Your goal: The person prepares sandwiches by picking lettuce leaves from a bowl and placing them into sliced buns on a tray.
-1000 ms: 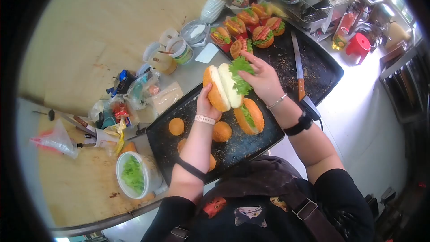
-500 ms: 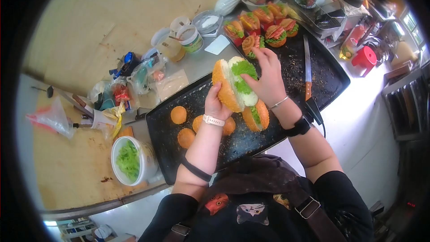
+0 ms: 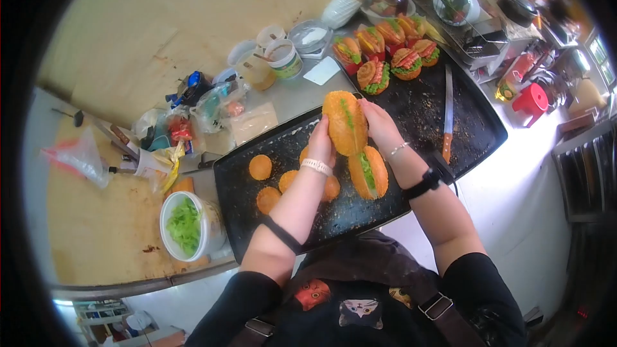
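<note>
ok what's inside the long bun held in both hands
Inside the held long bun, a thin strip of green lettuce shows along the slit. Anything deeper is covered by the bread and can't be seen.

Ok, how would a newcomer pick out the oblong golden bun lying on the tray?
Find the black rectangular tray at the picture's centre. On it, just lower in the view than the oblong golden bun held between the left hand and right hand, lies a second oblong golden bun. Unlike the small round golden-brown buns to its left, it shows leafy green lettuce along its slit.
</note>
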### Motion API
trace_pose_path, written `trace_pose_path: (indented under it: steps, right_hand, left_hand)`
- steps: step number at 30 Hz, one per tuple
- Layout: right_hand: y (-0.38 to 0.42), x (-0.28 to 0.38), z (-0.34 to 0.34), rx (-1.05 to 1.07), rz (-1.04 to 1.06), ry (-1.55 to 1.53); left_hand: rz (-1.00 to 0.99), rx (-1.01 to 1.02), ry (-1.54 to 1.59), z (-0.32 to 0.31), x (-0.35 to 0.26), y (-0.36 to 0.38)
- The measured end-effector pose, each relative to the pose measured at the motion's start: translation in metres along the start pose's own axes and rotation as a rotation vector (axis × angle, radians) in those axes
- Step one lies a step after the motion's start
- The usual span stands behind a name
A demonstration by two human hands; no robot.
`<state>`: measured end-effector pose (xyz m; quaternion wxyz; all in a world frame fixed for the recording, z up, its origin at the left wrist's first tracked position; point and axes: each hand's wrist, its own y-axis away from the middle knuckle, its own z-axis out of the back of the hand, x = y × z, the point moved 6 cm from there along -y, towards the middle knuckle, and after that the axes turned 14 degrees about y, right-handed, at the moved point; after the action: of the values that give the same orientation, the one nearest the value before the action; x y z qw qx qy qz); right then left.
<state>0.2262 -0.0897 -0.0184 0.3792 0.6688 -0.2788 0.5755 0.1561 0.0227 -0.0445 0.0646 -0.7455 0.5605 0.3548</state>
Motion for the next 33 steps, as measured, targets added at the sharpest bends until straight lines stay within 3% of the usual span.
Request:
trace_pose_path:
  steps: [2, 5, 6, 7, 8, 9, 10, 11, 13, 14, 17, 18, 20, 23, 25, 27, 30, 33]
  right_hand:
    - [-0.044, -0.028, -0.002, 0.017, 0.042, 0.145]
    - [-0.090, -0.087, -0.001, -0.110, 0.133, 0.589]
    - [-0.098, -0.098, 0.001, -0.173, 0.178, 0.770]
    - [-0.095, -0.105, 0.002, -0.154, 0.155, 0.859]
    - [-0.063, -0.081, -0.004, -0.328, 0.277, 1.094]
    - [-0.042, -0.065, -0.011, -0.371, 0.365, 1.024]
    - [-0.019, -0.047, -0.022, -0.326, 0.498, 0.965]
    - [0.000, -0.032, -0.036, -0.278, 0.557, 1.050]
    - [0.037, -0.019, -0.074, -0.172, 0.563, 0.900]
    - [0.046, -0.014, -0.092, -0.106, 0.496, 0.871]
    - [0.065, 0.014, -0.170, 0.119, 0.722, 0.913]
    - [0.071, 0.023, -0.198, 0.202, 0.639, 0.860]
    - [0.083, 0.038, -0.261, 0.333, 0.727, 0.834]
    - [0.106, 0.048, -0.370, 0.535, 0.832, 0.846]
    - [0.125, 0.045, -0.446, 0.686, 1.041, 0.875]
    - [0.139, 0.025, -0.511, 0.850, 1.095, 1.080]
    - [0.146, -0.010, -0.579, 0.887, 1.073, 1.422]
    - [0.156, -0.033, -0.614, 1.007, 1.009, 1.551]
  left_hand:
    - [0.032, -0.096, -0.057, 0.027, 0.006, -0.031]
    - [-0.030, -0.255, -0.618, 0.113, 0.018, -0.096]
    - [0.033, -0.218, -0.627, 0.103, 0.017, -0.084]
    - [-0.072, -0.166, -0.670, 0.085, 0.009, -0.063]
    - [-0.188, -0.018, -0.783, 0.105, 0.014, -0.063]
    - [-0.093, -0.014, -0.902, 0.090, 0.002, -0.028]
    - [-0.023, -0.038, -0.812, 0.062, -0.020, 0.024]
    - [-0.329, -0.047, -1.037, 0.075, -0.031, 0.057]
    - [-0.524, -0.061, -1.243, 0.109, -0.077, 0.151]
    - [-0.570, -0.133, -1.283, 0.120, -0.102, 0.181]
    - [-0.695, -0.320, -1.423, 0.161, -0.173, 0.260]
    - [-0.743, -0.402, -1.408, 0.180, -0.192, 0.283]
    - [-0.820, -0.525, -1.355, 0.217, -0.228, 0.323]
    - [-0.898, -0.608, -1.266, 0.255, -0.264, 0.372]
    - [-0.930, -0.641, -1.237, 0.285, -0.277, 0.396]
    - [-0.945, -0.663, -1.236, 0.315, -0.288, 0.413]
    - [-0.930, -0.720, -1.166, 0.345, -0.301, 0.431]
    - [-0.924, -0.708, -1.122, 0.363, -0.312, 0.438]
